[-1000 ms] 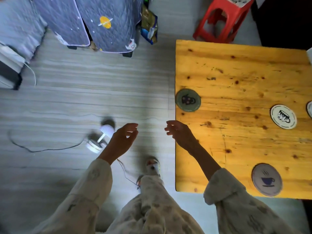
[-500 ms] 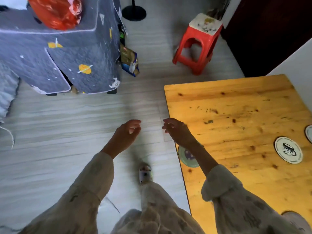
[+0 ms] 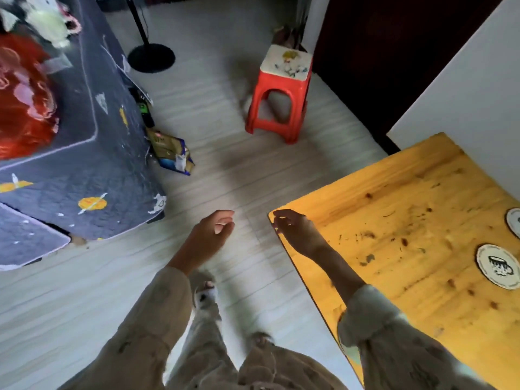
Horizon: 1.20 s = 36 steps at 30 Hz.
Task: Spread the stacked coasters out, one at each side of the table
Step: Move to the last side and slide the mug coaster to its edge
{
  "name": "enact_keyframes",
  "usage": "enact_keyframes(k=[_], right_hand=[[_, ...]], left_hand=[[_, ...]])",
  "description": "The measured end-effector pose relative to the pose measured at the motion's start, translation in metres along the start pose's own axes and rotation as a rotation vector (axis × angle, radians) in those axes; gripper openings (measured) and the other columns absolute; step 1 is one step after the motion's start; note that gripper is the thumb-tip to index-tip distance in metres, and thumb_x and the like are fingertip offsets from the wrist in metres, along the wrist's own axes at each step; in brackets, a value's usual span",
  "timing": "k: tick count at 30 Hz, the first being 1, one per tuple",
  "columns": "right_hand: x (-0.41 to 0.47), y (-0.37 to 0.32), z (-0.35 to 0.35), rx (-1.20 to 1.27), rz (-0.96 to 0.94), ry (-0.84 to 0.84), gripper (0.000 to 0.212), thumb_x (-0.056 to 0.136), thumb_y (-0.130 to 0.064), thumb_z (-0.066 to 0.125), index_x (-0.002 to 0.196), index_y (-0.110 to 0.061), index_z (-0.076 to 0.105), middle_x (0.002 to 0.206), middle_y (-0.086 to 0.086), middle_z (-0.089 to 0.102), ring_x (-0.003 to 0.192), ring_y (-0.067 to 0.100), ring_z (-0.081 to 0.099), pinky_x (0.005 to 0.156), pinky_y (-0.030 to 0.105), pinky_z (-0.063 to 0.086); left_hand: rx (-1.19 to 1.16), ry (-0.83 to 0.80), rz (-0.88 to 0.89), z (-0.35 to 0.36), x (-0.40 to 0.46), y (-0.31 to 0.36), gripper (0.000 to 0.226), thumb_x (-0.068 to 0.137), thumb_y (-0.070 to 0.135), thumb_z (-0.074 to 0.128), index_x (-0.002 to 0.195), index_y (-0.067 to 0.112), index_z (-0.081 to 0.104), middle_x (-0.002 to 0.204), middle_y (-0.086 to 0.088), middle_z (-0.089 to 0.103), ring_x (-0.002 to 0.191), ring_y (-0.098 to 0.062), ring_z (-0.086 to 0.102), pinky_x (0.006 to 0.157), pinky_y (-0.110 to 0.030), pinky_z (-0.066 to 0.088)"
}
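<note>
We stand beside the yellow pine worktop (image 3: 416,220), at its near left corner, with both hands raised and carrying nothing. Our left hand (image 3: 209,237) hangs over the pale striped floor (image 3: 253,170), its fingers (image 3: 223,223) loosely curled and clamped on nothing. Our right hand (image 3: 295,232) hovers over the corner of the worktop, fingers (image 3: 281,218) slightly apart and bent, also holding nothing.

Of the coasters, we see only two here: a round white coaster with a dark cup drawing (image 3: 498,266) lying flat towards the right of the worktop, and the rim of a second white round coaster (image 3: 514,220) cut off by the picture's edge just beyond it. The two lie near each other, not stacked. Any other coasters are out of view.

We judge the step in hand to be a walk round the worktop between placements, towards the far side by the red plastic stool (image 3: 281,91). The next move likely calls for reaching across to pick up one of those neighbouring white coasters and carrying it to a side that lacks one.
</note>
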State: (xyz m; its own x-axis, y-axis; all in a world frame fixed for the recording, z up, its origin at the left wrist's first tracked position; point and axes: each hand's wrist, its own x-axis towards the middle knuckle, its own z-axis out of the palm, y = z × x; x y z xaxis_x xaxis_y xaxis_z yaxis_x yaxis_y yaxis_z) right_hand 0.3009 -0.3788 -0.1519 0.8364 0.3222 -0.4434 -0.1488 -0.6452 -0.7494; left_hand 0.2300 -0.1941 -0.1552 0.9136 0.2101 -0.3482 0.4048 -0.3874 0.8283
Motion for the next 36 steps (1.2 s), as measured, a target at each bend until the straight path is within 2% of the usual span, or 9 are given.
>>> enact_keyframes(k=[5, 10, 14, 20, 26, 29, 32, 34, 36], right_hand=[[0.064, -0.051, 0.012, 0.127, 0.098, 0.136, 0.029, 0.094, -0.012, 0.050, 0.120, -0.002, 0.057, 0.119, 0.025, 0.063, 0.113, 0.038, 0.058, 0.100, 0.050, 0.044], [0.115, -0.076, 0.004, 0.225, 0.178, 0.236, 0.030, 0.094, -0.014, 0.051, 0.121, -0.007, 0.057, 0.119, 0.023, 0.065, 0.112, 0.036, 0.060, 0.101, 0.049, 0.045], [0.147, -0.076, -0.018, 0.323, 0.260, 0.334, 0.029, 0.094, -0.013, 0.050, 0.121, -0.006, 0.057, 0.114, 0.022, 0.067, 0.108, 0.033, 0.062, 0.098, 0.051, 0.047], [0.207, -0.061, -0.074, 0.378, 0.336, 0.445, 0.030, 0.094, -0.011, 0.048, 0.123, -0.006, 0.055, 0.114, 0.020, 0.068, 0.106, 0.032, 0.064, 0.095, 0.045, 0.050], [0.247, -0.052, -0.135, 0.470, 0.394, 0.605, 0.033, 0.090, 0.004, 0.044, 0.121, 0.000, 0.055, 0.113, 0.023, 0.067, 0.095, 0.033, 0.066, 0.088, 0.040, 0.051], [0.247, -0.049, -0.158, 0.538, 0.440, 0.706, 0.030, 0.095, -0.008, 0.046, 0.122, 0.001, 0.055, 0.112, 0.023, 0.067, 0.097, 0.033, 0.066, 0.084, 0.036, 0.052], [0.240, -0.036, -0.186, 0.594, 0.508, 0.810, 0.030, 0.097, -0.013, 0.044, 0.122, -0.001, 0.055, 0.113, 0.022, 0.067, 0.101, 0.034, 0.065, 0.070, 0.023, 0.048], [0.233, -0.027, -0.201, 0.618, 0.558, 0.884, 0.029, 0.097, -0.016, 0.044, 0.120, -0.003, 0.057, 0.111, 0.019, 0.068, 0.101, 0.033, 0.065, 0.074, 0.028, 0.050], [0.227, -0.017, -0.214, 0.633, 0.612, 0.948, 0.028, 0.097, -0.018, 0.044, 0.117, -0.006, 0.059, 0.109, 0.017, 0.070, 0.100, 0.030, 0.066, 0.084, 0.036, 0.051]], left_hand=[[0.025, -0.085, 0.034, -0.062, 0.091, 0.003, 0.025, 0.087, 0.011, 0.053, 0.112, 0.011, 0.058, 0.104, -0.007, 0.063, 0.108, -0.027, 0.058, 0.100, -0.041, 0.044], [0.057, -0.183, 0.087, -0.086, 0.173, 0.027, 0.025, 0.086, 0.013, 0.054, 0.110, 0.015, 0.059, 0.096, -0.001, 0.065, 0.099, -0.019, 0.061, 0.087, -0.026, 0.042], [0.097, -0.316, 0.141, -0.084, 0.236, 0.051, 0.026, 0.087, 0.010, 0.053, 0.113, 0.011, 0.059, 0.107, -0.009, 0.066, 0.104, -0.023, 0.061, 0.093, -0.029, 0.042], [0.159, -0.465, 0.207, -0.049, 0.344, 0.106, 0.028, 0.088, 0.008, 0.051, 0.116, 0.007, 0.056, 0.114, -0.015, 0.063, 0.107, -0.027, 0.060, 0.091, -0.025, 0.041], [0.228, -0.604, 0.296, -0.007, 0.420, 0.176, 0.030, 0.089, 0.001, 0.048, 0.118, -0.003, 0.052, 0.117, -0.023, 0.060, 0.105, -0.027, 0.057, 0.069, 0.004, 0.038], [0.255, -0.680, 0.362, 0.024, 0.447, 0.207, 0.030, 0.089, 0.000, 0.047, 0.118, -0.004, 0.052, 0.119, -0.025, 0.059, 0.104, -0.024, 0.056, 0.070, 0.004, 0.038], [0.289, -0.824, 0.424, 0.069, 0.460, 0.236, 0.029, 0.089, 0.003, 0.048, 0.117, -0.002, 0.053, 0.119, -0.022, 0.059, 0.102, -0.020, 0.054, 0.074, -0.003, 0.041], [0.327, -0.938, 0.451, 0.099, 0.464, 0.252, 0.029, 0.090, 0.006, 0.048, 0.118, 0.002, 0.053, 0.118, -0.020, 0.060, 0.102, -0.020, 0.056, 0.084, -0.017, 0.040], [0.356, -1.029, 0.487, 0.129, 0.471, 0.268, 0.027, 0.089, 0.007, 0.049, 0.116, 0.004, 0.055, 0.114, -0.018, 0.061, 0.103, -0.022, 0.058, 0.088, -0.024, 0.040]])
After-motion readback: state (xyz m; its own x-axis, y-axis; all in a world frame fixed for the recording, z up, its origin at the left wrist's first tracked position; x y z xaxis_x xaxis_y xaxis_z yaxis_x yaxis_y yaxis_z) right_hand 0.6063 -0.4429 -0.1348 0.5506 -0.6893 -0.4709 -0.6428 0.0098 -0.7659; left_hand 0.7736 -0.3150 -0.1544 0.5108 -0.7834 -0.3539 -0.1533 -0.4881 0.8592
